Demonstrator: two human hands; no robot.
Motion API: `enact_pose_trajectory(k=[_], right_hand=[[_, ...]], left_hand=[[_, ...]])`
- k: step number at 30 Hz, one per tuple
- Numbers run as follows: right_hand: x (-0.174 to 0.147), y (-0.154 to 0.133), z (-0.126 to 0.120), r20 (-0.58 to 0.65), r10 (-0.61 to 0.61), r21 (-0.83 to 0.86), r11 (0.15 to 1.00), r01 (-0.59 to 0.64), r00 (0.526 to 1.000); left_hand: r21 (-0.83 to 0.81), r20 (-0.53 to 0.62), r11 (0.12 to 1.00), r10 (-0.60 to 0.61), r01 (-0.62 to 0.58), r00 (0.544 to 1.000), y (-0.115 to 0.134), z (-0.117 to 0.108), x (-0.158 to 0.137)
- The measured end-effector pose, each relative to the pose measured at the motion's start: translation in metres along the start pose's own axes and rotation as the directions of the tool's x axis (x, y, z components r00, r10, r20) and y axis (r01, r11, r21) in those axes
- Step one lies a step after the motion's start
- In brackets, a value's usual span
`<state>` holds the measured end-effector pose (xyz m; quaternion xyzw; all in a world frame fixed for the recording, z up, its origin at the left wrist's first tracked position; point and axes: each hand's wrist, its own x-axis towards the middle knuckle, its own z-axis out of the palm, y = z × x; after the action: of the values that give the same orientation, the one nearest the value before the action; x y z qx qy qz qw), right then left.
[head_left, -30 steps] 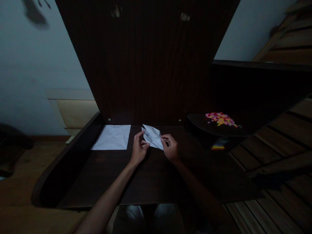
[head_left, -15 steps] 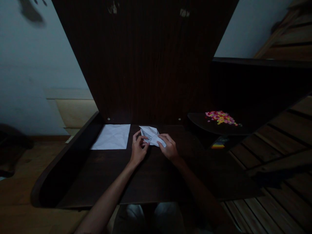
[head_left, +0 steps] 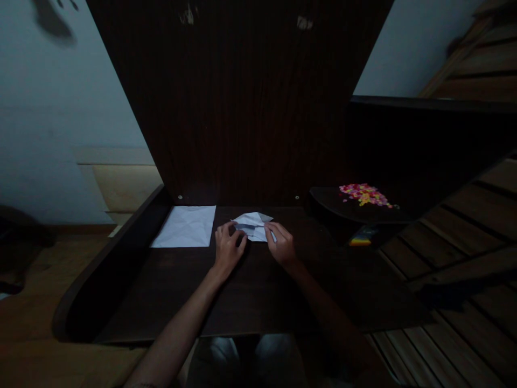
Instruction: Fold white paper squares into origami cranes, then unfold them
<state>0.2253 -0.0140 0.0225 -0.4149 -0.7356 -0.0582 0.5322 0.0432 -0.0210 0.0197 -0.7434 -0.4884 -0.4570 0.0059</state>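
A folded piece of white paper (head_left: 254,219) lies near the back of the dark desk, between my two hands. Its middle is partly opened, with a shadowed hollow facing me. At its left edge, my left hand (head_left: 229,248) grips the paper with curled fingers and thumb. My right hand (head_left: 280,245) pinches the right side of the paper between thumb and fingers. Left of my left hand rests a flat, creased sheet of white paper (head_left: 186,226). The fingertips are partly hidden by the folds.
A raised side panel (head_left: 109,258) bounds the desk (head_left: 250,302) on the left. To the right, a low rounded shelf (head_left: 331,199) carries a heap of small pink, red and yellow pieces (head_left: 365,194). A tall dark back panel (head_left: 242,108) rises behind the paper.
The folded paper has turned and its far part now spreads wider to the right. My right hand has shifted its pinch on the right edge; my left fingers have moved slightly nearer me.
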Motion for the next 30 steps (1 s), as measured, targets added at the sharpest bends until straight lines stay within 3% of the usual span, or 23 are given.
enact_pose_trajectory(k=[3, 7, 12, 14, 17, 22, 25, 30], right_hand=[[0.0, -0.002, -0.002, -0.01, 0.046, 0.02, 0.999, -0.046, 0.999], [0.002, -0.002, -0.006, -0.043, 0.144, 0.004, 0.99, -0.144, 0.989], [-0.001, 0.004, -0.011, -0.006, 0.207, -0.061, 0.976, -0.207, 0.978], [-0.004, 0.007, -0.011, 0.046, 0.156, -0.152, 0.977, -0.147, 0.987], [-0.011, 0.01, -0.012, 0.164, 0.009, -0.331, 0.942, 0.046, 0.986], [-0.019, 0.009, -0.008, 0.369, -0.283, -0.407, 0.807, 0.428, 0.885], [-0.02, 0.008, -0.006, 0.402, -0.338, -0.382, 0.783, 0.491, 0.851], [-0.017, 0.01, -0.003, 0.387, -0.388, -0.297, 0.806, 0.512, 0.836]], left_hand=[[0.093, 0.076, 0.992, 0.084, -0.091, 0.994, 0.002, -0.002, -0.002], [0.061, 0.139, 0.986, 0.145, -0.155, 0.98, 0.003, -0.005, -0.002], [-0.039, 0.306, 0.955, 0.293, -0.295, 0.906, 0.002, -0.002, -0.001], [-0.081, 0.356, 0.953, 0.3, -0.291, 0.885, 0.002, 0.001, -0.002], [-0.121, 0.409, 0.964, 0.267, -0.238, 0.873, 0.003, 0.004, -0.005], [-0.093, 0.477, 0.964, 0.263, -0.25, 0.839, 0.003, 0.008, -0.01], [-0.061, 0.49, 0.954, 0.286, -0.294, 0.824, 0.003, 0.011, -0.011], [-0.086, 0.468, 0.967, 0.252, -0.24, 0.847, 0.003, 0.012, -0.012]])
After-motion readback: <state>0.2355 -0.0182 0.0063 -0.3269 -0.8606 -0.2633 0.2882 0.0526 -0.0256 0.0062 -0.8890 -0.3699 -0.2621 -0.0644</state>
